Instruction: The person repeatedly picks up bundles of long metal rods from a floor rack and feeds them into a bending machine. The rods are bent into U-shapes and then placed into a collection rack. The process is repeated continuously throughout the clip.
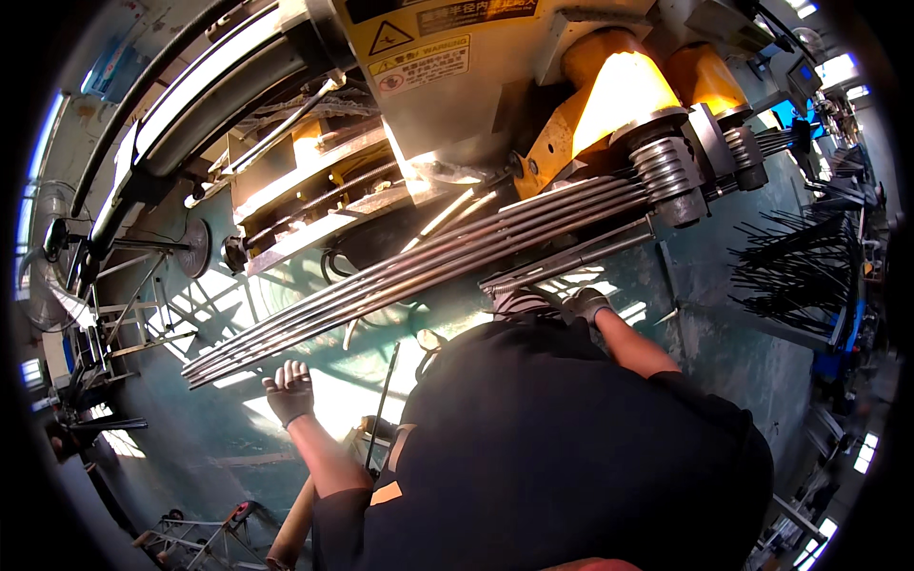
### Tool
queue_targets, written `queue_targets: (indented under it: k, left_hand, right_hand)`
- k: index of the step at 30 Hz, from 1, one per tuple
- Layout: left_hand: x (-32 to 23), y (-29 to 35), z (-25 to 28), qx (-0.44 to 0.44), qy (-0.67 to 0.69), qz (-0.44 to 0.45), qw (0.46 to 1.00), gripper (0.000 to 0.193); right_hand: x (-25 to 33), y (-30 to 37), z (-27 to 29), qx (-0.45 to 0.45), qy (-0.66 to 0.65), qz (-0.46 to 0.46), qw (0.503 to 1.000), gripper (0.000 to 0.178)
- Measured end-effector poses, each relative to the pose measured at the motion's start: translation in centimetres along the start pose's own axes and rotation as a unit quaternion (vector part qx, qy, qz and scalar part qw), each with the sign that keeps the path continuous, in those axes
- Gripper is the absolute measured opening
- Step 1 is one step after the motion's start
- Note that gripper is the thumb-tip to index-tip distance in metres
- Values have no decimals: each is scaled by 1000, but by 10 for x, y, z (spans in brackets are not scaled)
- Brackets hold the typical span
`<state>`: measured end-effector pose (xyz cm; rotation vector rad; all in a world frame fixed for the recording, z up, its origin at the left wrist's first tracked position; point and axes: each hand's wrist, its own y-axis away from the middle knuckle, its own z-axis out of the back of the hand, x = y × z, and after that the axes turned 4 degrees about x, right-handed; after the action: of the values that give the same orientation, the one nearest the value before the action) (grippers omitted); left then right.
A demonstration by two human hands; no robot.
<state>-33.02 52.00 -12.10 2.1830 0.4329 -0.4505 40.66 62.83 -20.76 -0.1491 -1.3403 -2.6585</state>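
Note:
Several long, thin steel bars (419,259) lie side by side, running from the lower left up to the ribbed steel rollers (666,171) of a machine. My left hand (289,388), in a pale-fingered work glove, is just below the bars' left ends. Its fingers are stretched out, with nothing visible in them and a small gap to the bars. My right hand (586,303), also gloved, is close in front of my body, under the bars and beside a thin metal bracket (562,262). Its fingers are partly hidden, so any hold is unclear.
Above the bars stands a large machine with a grey panel (447,114) and orange-yellow cone-shaped housings (624,86). A long threaded rod and rails (319,205) extend left. A stack of dark bars (795,271) sits far right. A wheeled metal frame (205,538) stands lower left.

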Motion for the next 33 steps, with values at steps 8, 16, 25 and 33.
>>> queue_targets:
  k: [8, 16, 25, 33]
  left_hand:
    - [165, 45, -101, 136, -76, 104, 982, 35]
    - [149, 82, -134, -7, -223, -11, 975, 19]
    - [191, 68, -101, 121, -218, 116, 962, 22]
    - [180, 78, -108, 247, -272, 69, 928, 23]
  right_hand:
    - [-107, -54, 27, -196, 119, 68, 971, 31]
    - [-79, -24, 1, -233, 17, 81, 969, 28]
    - [-59, 93, -119, -133, -345, -229, 901, 47]
    - [-51, 151, -156, -61, -366, -315, 873, 46]
